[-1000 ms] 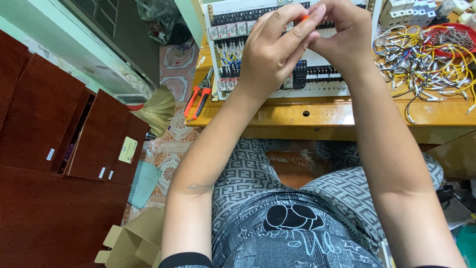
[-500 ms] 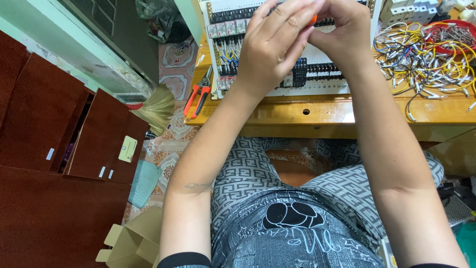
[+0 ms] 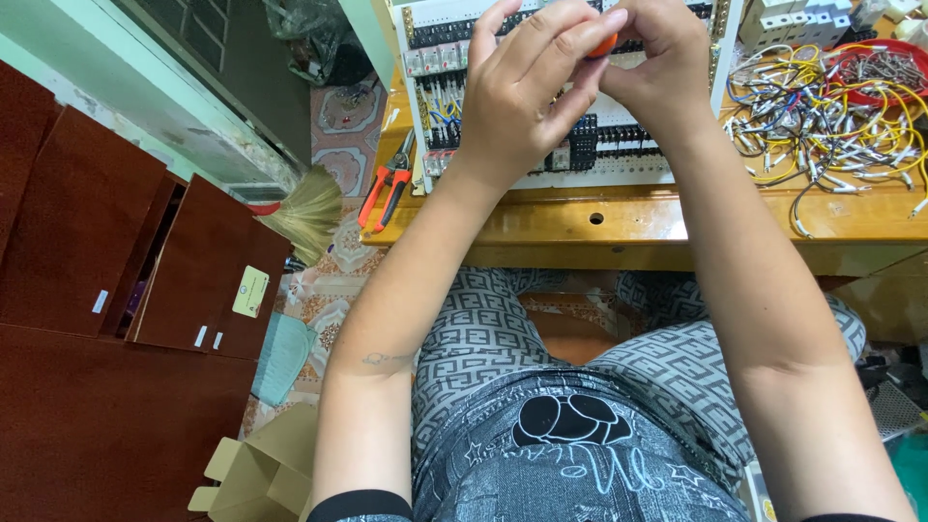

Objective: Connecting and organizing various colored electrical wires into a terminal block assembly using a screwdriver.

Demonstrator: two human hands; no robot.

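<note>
Left hand (image 3: 527, 92) and right hand (image 3: 657, 63) raised together above white wiring panel (image 3: 580, 155) on wooden tabletop (image 3: 628, 217); both grips pinching small orange piece (image 3: 601, 44) between fingertips; red-handled cutters (image 3: 387, 184) left, loose wire pile (image 3: 822, 116) right

Red-handled pliers (image 3: 385, 191) lying on the wooden bench (image 3: 677, 227), left of the panel. Heap of short yellow, white and blue wires (image 3: 822, 116) spread at the bench's right, partly in a red tray (image 3: 904, 58). White breakers (image 3: 802, 19) at top right. Straw broom (image 3: 309, 208) leaning near dark red cabinets (image 3: 106, 290) at left. Open cardboard box (image 3: 256, 474) on patterned floor tiles (image 3: 343, 126), below a pale cloth (image 3: 282, 353).
</note>
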